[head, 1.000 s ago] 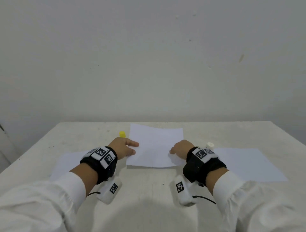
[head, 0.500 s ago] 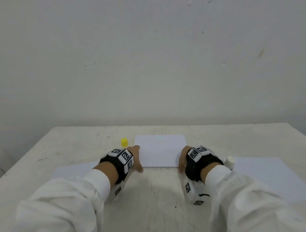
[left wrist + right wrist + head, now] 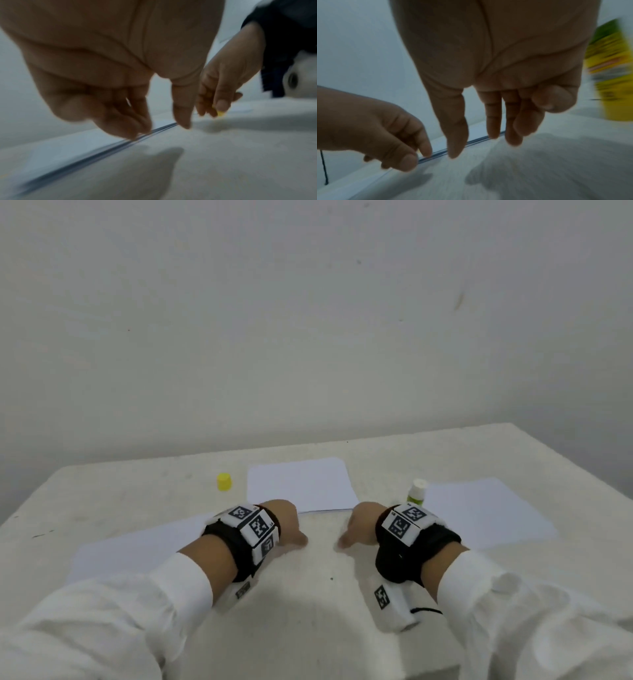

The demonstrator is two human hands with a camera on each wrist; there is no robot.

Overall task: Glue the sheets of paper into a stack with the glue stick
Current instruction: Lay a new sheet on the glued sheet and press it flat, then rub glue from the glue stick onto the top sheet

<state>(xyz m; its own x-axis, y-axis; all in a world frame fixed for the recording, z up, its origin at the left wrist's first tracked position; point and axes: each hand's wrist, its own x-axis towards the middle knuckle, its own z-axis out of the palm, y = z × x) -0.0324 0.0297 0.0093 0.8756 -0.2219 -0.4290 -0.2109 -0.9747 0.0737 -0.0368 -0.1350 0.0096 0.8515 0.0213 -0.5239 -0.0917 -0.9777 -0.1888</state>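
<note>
Head view shows both hands pulled back toward the body, at the near edge of the middle stack of paper (image 3: 298,484). A moment ago they lay flat on top of that paper; now they sit at its 6 o'clock edge. The left hand (image 3: 286,522) is at the stack's 7 o'clock corner and the right hand (image 3: 359,522) at its 5 o'clock corner.

Left wrist view shows the left fingers (image 3: 135,129) loosely bent, with tips touching the paper's edge, holding nothing. Right wrist view shows the right fingers (image 3: 493,121) hanging fairly straight, tips at the same edge, also holding nothing.

One sheet (image 3: 486,515) lies at 3 o'clock and another sheet (image 3: 137,546) at 9 o'clock. The glue stick (image 3: 416,491) stands open just beside the right wrist, and its yellow cap (image 3: 224,481) sits at 10 o'clock on the surface (image 3: 318,594).

I think the pressing is done, and more glue and the next sheet come next.
</note>
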